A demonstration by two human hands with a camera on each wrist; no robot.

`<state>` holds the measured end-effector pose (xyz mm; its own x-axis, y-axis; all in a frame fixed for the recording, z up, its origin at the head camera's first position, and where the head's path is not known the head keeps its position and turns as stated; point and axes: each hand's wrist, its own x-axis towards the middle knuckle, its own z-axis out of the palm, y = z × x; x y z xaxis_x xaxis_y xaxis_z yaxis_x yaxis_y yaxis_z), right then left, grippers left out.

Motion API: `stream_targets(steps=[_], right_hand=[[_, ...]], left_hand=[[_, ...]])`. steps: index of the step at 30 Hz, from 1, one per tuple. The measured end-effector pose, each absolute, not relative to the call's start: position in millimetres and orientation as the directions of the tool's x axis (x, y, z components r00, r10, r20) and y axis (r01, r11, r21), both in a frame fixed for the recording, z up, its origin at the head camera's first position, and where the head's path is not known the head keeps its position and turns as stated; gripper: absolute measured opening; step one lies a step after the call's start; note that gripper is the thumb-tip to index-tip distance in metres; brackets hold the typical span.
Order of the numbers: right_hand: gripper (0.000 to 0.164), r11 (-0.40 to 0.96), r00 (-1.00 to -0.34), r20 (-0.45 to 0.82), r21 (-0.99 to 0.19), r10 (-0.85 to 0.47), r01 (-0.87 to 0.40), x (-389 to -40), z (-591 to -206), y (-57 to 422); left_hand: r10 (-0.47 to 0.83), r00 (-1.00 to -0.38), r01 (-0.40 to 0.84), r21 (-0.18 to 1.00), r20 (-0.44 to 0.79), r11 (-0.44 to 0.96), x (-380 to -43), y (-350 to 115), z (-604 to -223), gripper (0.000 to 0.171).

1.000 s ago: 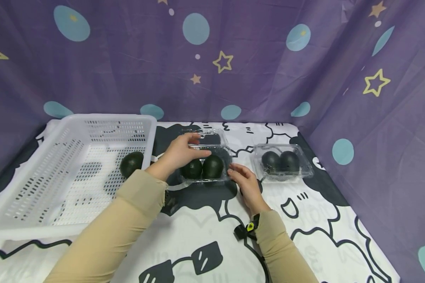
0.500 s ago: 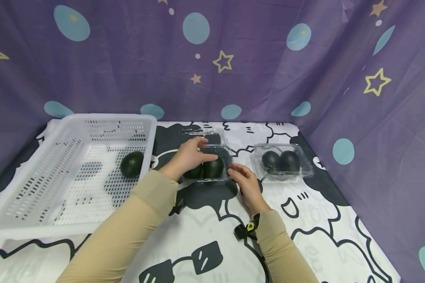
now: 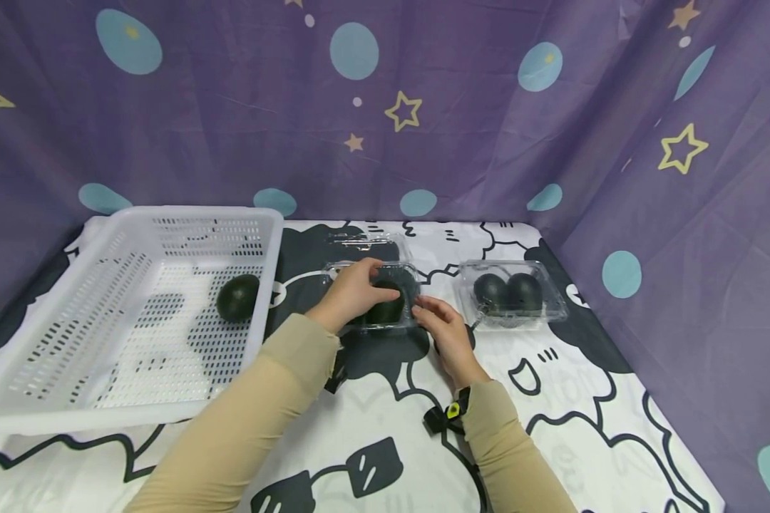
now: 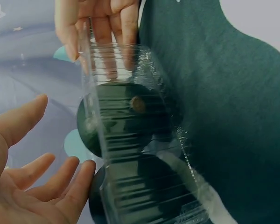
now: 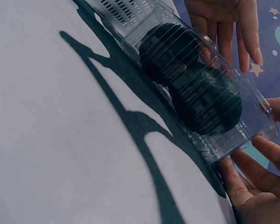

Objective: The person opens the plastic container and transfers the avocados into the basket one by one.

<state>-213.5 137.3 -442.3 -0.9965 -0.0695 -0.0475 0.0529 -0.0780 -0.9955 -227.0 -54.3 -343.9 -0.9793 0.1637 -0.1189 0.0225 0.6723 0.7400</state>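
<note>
Two dark green avocados (image 4: 116,116) sit side by side in a clear plastic clamshell box (image 3: 413,279), its lid (image 3: 394,246) folded back behind it. Over the box's left part is my left hand (image 3: 353,291), covering one avocado (image 5: 168,49) in the head view. Its fingers are extended and spread, fingertips right at the avocados in the left wrist view, holding nothing. At the right end of the box, my right hand (image 3: 448,333) pinches the end wall, thumb at the rim and fingers against the outside.
A white perforated plastic basket (image 3: 128,285) stands at the left, with one avocado (image 3: 238,298) inside. To the right is another clear clamshell (image 3: 555,299) containing two avocados (image 3: 508,293). A purple curtain (image 3: 462,157) hangs behind the patterned tablecloth (image 3: 359,420).
My left hand has slid rightward and slightly down over the box, covering the left avocado. My right hand has kept its place at the box's end.
</note>
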Motion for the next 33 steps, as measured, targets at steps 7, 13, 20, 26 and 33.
stream_targets(steps=[7, 13, 20, 26, 33], right_hand=[[0.043, -0.079, -0.997, -0.046, -0.996, -0.069, 0.051, -214, -443, 137], [0.043, -0.076, -0.997, -0.043, -0.996, -0.071, 0.048, -214, -443, 138], [0.043, -0.076, -0.997, -0.043, -0.996, -0.066, 0.048, -214, -443, 138], [0.043, -0.081, -0.997, -0.043, -0.996, -0.062, 0.048, -214, -443, 137], [0.042, -0.094, -0.997, -0.046, -0.994, -0.060, 0.052, -214, -443, 137]], left_hand=[[0.154, -0.986, 0.064, 0.702, -0.065, 0.710, -229, -48, -351, 0.070], [0.153, -0.988, 0.105, 0.637, -0.020, 0.764, -231, -41, -356, 0.071], [0.161, -0.987, 0.137, 0.553, 0.005, 0.822, -231, -32, -360, 0.073], [0.169, -0.985, 0.134, 0.529, -0.018, 0.838, -232, -29, -364, 0.075], [0.171, -0.984, 0.114, 0.527, -0.060, 0.842, -232, -25, -367, 0.078]])
